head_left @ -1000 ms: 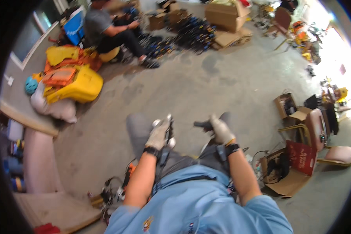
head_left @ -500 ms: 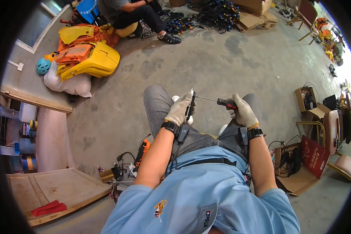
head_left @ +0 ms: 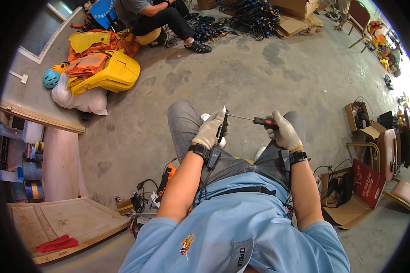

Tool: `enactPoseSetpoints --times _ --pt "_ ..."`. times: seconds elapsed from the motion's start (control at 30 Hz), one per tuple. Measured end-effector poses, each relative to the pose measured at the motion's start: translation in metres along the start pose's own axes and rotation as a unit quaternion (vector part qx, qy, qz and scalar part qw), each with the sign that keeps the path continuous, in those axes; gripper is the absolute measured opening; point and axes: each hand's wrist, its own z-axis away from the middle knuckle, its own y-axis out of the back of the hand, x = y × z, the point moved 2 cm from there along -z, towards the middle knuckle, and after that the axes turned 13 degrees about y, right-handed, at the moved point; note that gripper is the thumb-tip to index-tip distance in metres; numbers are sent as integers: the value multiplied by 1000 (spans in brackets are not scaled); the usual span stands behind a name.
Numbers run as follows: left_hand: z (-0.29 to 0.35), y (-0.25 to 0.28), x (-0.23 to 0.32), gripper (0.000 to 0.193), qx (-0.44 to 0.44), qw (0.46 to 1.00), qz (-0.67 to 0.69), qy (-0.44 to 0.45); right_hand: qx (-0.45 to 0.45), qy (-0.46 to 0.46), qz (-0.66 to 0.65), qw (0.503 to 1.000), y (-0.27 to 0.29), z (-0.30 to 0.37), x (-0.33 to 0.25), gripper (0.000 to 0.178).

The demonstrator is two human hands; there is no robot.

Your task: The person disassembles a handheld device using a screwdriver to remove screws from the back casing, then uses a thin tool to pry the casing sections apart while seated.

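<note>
Both hands wear pale knit gloves and are raised above my knees. My left hand [head_left: 208, 131] is closed around a slim, dark, bar-shaped part [head_left: 222, 126] held nearly upright, with a small white piece at its top; its exact kind I cannot make out. In my right hand [head_left: 284, 130] is a screwdriver [head_left: 264, 122] with a black and red handle, gripped by the handle. Its thin metal shaft points left and its tip meets the dark part near the upper end. Fingers hide much of the part's lower half.
Yellow and orange plastic shells [head_left: 109, 73] are piled at the far left, near a seated person [head_left: 161, 20]. Tangled black cables [head_left: 255, 20] lie at the back. An open cardboard box [head_left: 346, 204] stands right of me, a wooden board [head_left: 73, 223] at lower left.
The screwdriver handle has turned slightly in my right hand. Both hands stay in nearly the same place.
</note>
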Motion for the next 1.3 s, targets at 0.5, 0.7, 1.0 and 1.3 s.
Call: enactPoseSetpoints --times 0.5,0.7,1.0,1.3 --pt "-2 6 -3 40 -25 999 32 0 -7 1 3 1000 -5 -1 0 34" --pt "-3 5 -3 33 -21 998 53 -3 14 26 48 998 -7 2 1 40" --pt "-8 11 -8 41 -23 999 45 -10 -7 -25 32 999 -8 1 -1 42" --pt "-8 10 -4 42 -15 999 49 11 19 54 45 997 -18 9 -6 39"
